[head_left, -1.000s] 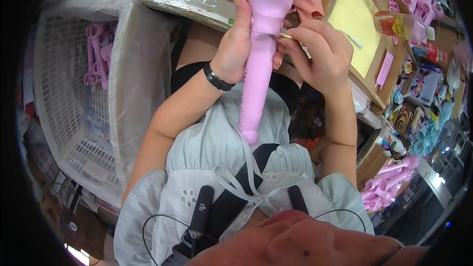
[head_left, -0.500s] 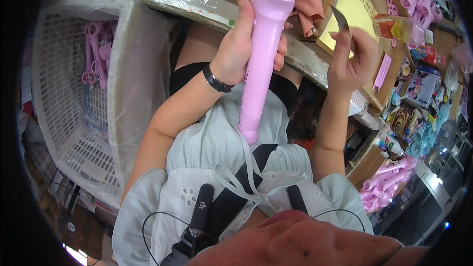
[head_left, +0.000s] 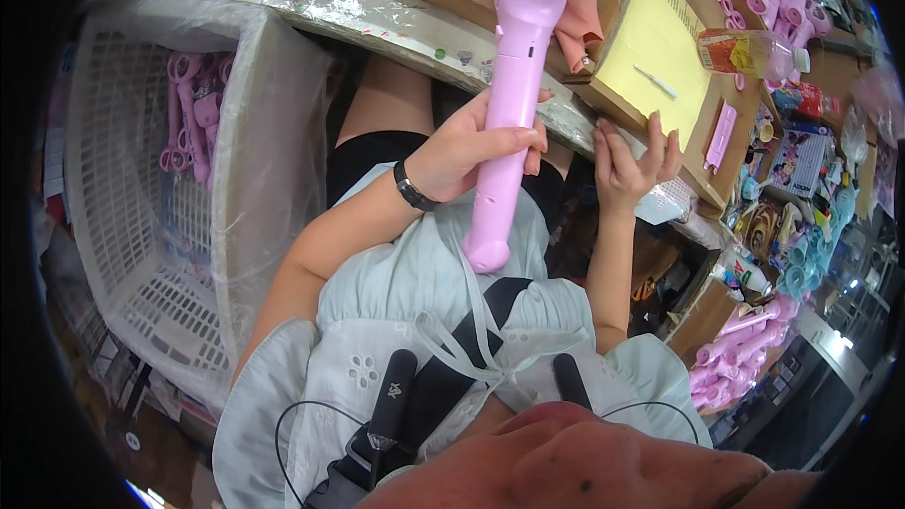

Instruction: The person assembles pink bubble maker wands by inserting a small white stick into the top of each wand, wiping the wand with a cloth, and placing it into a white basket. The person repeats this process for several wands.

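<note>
My left hand [head_left: 471,146] is closed round the shaft of a pink plastic toy wand [head_left: 510,113], its thumb lying across the front. The wand's wide, flared head points toward the workbench and its rounded end toward my lap; a small dark slot shows on the shaft. My right hand [head_left: 633,165] is open and holds nothing, fingers apart at the bench edge beside a yellow sheet [head_left: 660,38]. On that sheet lies a thin tool with a whitish handle and a narrow metal tip [head_left: 657,83].
At left stands a white plastic-lined basket [head_left: 236,132] with pink parts [head_left: 193,113]. A peach cloth [head_left: 573,28], a drink bottle [head_left: 749,52] and a pink strip [head_left: 721,137] lie on the bench [head_left: 377,24]. More pink parts [head_left: 745,349] are piled at right.
The dark, blade-like piece has left my right hand, which has opened and dropped toward the bench edge. The wand has turned in my left hand, bringing the slot into view.
</note>
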The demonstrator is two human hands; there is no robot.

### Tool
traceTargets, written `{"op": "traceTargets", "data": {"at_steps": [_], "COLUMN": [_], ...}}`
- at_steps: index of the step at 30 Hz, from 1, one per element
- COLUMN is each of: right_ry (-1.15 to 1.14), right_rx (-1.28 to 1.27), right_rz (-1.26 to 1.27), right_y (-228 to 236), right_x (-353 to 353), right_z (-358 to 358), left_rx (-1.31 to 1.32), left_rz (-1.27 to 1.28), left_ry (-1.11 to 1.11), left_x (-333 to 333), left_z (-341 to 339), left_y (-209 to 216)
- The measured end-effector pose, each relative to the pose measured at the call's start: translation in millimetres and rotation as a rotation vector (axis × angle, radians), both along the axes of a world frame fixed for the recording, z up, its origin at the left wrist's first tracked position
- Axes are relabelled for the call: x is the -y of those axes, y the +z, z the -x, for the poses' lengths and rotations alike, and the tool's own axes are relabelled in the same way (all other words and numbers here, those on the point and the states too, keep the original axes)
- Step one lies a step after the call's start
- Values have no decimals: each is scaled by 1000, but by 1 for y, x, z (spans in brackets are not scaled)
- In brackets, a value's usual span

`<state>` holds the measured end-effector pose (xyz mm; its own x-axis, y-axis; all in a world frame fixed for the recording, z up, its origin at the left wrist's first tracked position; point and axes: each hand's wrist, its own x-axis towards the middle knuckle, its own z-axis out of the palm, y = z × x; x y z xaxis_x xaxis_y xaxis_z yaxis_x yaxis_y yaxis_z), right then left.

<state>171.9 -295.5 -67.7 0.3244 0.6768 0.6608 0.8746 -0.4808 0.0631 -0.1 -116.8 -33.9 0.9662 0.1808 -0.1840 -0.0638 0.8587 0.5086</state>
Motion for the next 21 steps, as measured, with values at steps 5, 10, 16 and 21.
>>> {"op": "traceTargets", "data": {"at_steps": [5, 10, 16, 21], "right_ry": [-39, 348, 323, 246], "right_rx": [-233, -1709, -1998, -1627], "right_rz": [-85, -100, -209, -146], "right_y": [19, 41, 22, 16], "right_x": [3, -4, -38, -44], "right_z": [36, 94, 117, 125], "left_rx": [8, -179, -91, -54], "left_rz": [29, -371, -353, -208], "left_ry": [22, 146, 264, 329], "left_x": [-4, 8, 8, -16], "left_z": [2, -2, -9, -13], "left_y": [-1, -4, -2, 15]}}
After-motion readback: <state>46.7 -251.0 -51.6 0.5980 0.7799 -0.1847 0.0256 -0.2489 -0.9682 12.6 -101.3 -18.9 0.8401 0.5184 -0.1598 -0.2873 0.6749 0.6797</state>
